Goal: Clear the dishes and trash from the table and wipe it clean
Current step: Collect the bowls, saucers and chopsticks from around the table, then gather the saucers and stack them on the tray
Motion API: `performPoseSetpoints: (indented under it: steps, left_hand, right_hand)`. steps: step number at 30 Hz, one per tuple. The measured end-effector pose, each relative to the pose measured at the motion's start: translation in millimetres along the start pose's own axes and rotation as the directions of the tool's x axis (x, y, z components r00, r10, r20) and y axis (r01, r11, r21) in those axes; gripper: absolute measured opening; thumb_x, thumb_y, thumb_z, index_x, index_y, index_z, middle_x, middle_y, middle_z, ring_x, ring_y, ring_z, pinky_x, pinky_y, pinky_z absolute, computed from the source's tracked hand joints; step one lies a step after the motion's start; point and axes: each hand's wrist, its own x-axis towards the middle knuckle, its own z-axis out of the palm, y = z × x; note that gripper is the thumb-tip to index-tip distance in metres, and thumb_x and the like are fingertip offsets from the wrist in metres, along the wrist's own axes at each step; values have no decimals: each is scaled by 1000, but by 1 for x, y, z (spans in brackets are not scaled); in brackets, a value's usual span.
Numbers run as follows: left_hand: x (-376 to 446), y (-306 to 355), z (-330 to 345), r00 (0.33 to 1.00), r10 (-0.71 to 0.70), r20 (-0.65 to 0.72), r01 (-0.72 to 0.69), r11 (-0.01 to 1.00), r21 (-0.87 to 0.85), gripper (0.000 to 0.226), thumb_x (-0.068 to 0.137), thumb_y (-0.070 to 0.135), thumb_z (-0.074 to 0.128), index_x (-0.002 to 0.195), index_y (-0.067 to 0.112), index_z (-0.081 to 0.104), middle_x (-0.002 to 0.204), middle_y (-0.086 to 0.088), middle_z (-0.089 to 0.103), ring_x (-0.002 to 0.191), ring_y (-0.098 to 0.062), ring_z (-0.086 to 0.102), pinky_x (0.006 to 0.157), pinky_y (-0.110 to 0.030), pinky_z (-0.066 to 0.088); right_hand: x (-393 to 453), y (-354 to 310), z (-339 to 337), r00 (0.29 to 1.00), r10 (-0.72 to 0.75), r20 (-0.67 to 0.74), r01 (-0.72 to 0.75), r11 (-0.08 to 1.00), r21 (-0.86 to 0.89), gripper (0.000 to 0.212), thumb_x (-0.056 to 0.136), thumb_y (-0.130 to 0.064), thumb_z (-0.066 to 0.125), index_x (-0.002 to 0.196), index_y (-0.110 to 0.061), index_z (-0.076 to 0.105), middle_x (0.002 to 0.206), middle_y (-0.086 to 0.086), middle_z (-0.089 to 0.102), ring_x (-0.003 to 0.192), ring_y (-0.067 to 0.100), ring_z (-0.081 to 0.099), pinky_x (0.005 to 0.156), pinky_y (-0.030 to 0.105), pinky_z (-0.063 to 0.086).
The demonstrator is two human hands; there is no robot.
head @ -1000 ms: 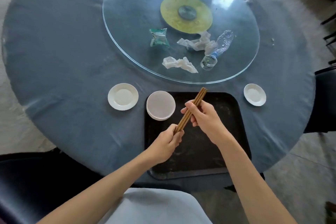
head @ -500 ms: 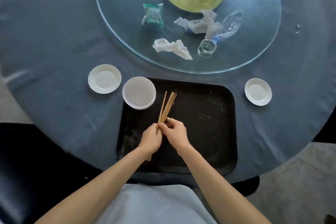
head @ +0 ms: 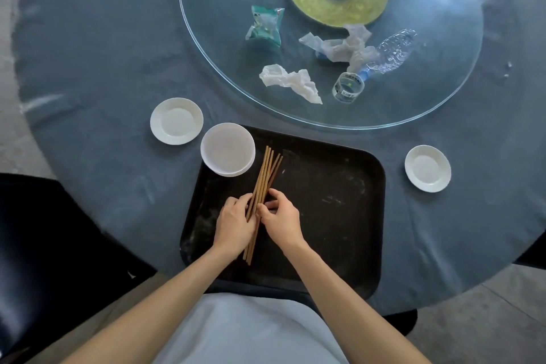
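A bundle of brown chopsticks (head: 266, 174) lies flat on the black tray (head: 331, 210) in front of me, fanned slightly at the far end. My left hand (head: 235, 224) and my right hand (head: 280, 220) press in on the bundle from either side, fingers curled on it. A stack of white bowls (head: 227, 149) sits on the tray's far left corner. Two small white plates rest on the blue tablecloth, one at the left (head: 176, 120) and one at the right (head: 427, 168).
The glass turntable (head: 224, 47) beyond the tray carries a green wrapper (head: 264, 25), crumpled tissues (head: 291, 81), a plastic wrap (head: 339, 46), a crushed clear bottle (head: 390, 52) and a small clear cup (head: 348, 87). A black chair (head: 44, 230) stands at my left.
The chopsticks went from being held up in the air to lying on the tray. Both hands came down with them and now rest against the bundle.
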Motion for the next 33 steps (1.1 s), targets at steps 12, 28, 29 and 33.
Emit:
performPoseSetpoints:
  steps: [12, 28, 29, 33]
  left_hand:
    - [3, -5, -7, 995, 52, 81, -59, 994, 87, 57, 100, 34, 58, 154, 25, 41, 124, -2, 56, 95, -11, 61, 84, -26, 55]
    - [-7, -22, -31, 970, 5, 242, 29, 990, -137, 50, 99, 29, 60, 148, 26, 50, 123, 9, 61, 97, -5, 62, 80, -15, 49]
    - [-8, -23, -31, 967, 4, 255, 37, 987, -157, 49, 99, 29, 60, 147, 26, 50, 124, 10, 62, 98, -4, 62, 77, -13, 48]
    - [-5, -28, -40, 945, 21, 328, 43, 981, -187, 50, 99, 31, 61, 148, 29, 49, 128, 11, 62, 100, -1, 60, 73, -12, 47]
  right_hand:
    - [1, 3, -3, 1000, -27, 9, 28, 997, -74, 57, 100, -21, 66, 153, -23, 44, 117, -3, 66, 97, 6, 67, 82, 20, 57]
    - [-2, -2, -7, 999, 34, 21, -33, 997, -67, 52, 101, -21, 65, 150, -20, 46, 113, -2, 68, 99, 10, 70, 93, 32, 60]
    - [-2, -4, -6, 999, 35, 21, -33, 997, -62, 51, 101, -21, 65, 149, -20, 47, 112, -2, 68, 99, 10, 70, 92, 31, 60]
    - [-4, -11, -5, 997, 70, 24, -68, 996, -54, 47, 102, -21, 63, 147, -20, 49, 108, -5, 68, 99, 9, 69, 93, 31, 59]
